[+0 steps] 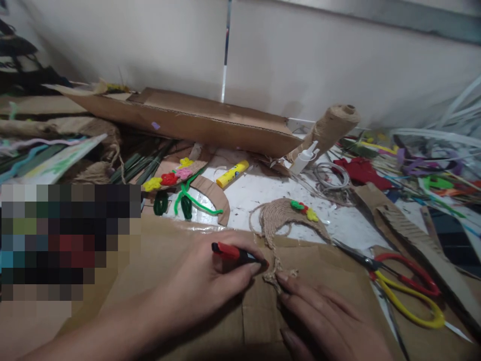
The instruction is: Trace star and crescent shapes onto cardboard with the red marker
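Note:
My left hand (221,265) grips a red and black marker (235,253), its tip pointing right toward a knotted end of twine. My right hand (319,311) lies with fingers stretched out, fingertips touching the frayed twine end (277,273) on a brown cardboard sheet (165,265). The twine tail runs up to a crescent (278,213) wrapped in twine, which carries small green, red and yellow flowers (304,209). Under the hands, a narrow cardboard strip (259,318) lies on the sheet. The right thumb is partly in shadow.
Red and yellow scissors (398,281) lie at the right beside cardboard strips and a phone (454,238). Behind are a yellow glue stick (233,173), a white glue bottle (303,159), a twine roll (330,125) and a long cardboard box (188,123). Left foreground is pixelated.

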The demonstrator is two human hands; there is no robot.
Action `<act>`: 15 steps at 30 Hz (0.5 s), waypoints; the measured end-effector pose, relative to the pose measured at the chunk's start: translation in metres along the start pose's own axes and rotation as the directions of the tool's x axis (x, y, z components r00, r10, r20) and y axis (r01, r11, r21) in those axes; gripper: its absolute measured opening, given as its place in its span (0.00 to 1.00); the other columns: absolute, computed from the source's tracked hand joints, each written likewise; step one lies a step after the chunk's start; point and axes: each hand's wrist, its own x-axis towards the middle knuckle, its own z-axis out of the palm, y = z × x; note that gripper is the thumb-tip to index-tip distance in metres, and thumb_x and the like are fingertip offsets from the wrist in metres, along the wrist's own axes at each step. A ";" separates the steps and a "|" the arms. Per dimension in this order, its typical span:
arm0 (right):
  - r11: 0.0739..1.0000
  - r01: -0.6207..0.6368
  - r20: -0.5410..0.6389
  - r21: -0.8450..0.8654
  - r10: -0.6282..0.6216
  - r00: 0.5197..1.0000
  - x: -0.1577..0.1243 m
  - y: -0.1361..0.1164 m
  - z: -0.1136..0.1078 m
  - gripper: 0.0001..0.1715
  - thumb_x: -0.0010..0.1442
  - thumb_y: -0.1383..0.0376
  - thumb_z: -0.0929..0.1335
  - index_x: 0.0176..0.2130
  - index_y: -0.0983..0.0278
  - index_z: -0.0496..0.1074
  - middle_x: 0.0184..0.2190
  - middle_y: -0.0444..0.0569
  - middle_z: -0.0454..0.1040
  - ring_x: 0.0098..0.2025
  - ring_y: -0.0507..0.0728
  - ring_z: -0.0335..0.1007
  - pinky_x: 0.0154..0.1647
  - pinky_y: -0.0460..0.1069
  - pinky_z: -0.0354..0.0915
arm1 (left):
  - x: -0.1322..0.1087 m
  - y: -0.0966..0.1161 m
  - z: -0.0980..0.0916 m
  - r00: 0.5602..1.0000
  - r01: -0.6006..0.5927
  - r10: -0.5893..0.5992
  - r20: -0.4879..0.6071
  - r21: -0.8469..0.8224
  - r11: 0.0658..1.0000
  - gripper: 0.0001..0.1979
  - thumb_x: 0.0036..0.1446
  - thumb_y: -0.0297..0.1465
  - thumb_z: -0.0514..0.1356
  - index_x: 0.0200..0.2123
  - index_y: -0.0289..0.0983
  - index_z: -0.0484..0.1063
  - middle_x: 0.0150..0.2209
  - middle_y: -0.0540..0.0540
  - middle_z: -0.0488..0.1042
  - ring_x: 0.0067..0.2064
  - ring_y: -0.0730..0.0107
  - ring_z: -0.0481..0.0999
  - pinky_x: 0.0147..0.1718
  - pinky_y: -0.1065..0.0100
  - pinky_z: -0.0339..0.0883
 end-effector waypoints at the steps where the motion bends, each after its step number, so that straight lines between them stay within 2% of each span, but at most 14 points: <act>1: 1.000 0.007 -0.001 -0.005 -0.007 1.000 0.001 0.000 0.000 0.17 0.72 0.70 0.66 0.57 0.61 0.77 0.53 0.52 0.87 0.48 0.57 0.88 0.49 0.47 0.80 | -0.001 -0.001 0.000 1.000 -0.006 0.006 0.000 -0.003 1.000 0.10 0.62 0.21 0.64 0.40 0.40 0.84 0.39 0.51 0.86 0.43 0.72 0.83 0.46 0.75 0.74; 8: 0.997 0.032 0.031 -0.073 -0.030 0.999 0.000 0.000 0.002 0.13 0.75 0.68 0.63 0.53 0.64 0.76 0.48 0.54 0.89 0.46 0.57 0.89 0.46 0.48 0.81 | -0.002 -0.003 0.000 1.000 -0.019 0.019 0.007 -0.025 0.999 0.12 0.60 0.18 0.63 0.39 0.39 0.84 0.39 0.51 0.86 0.42 0.71 0.83 0.45 0.73 0.74; 15: 1.000 -0.006 0.059 -0.018 0.007 0.998 -0.002 0.000 -0.002 0.17 0.70 0.70 0.66 0.55 0.62 0.76 0.50 0.53 0.88 0.47 0.59 0.88 0.48 0.48 0.81 | -0.001 -0.006 0.001 0.999 -0.040 0.040 0.002 -0.015 0.999 0.13 0.60 0.18 0.64 0.40 0.41 0.85 0.39 0.52 0.86 0.42 0.72 0.83 0.45 0.74 0.73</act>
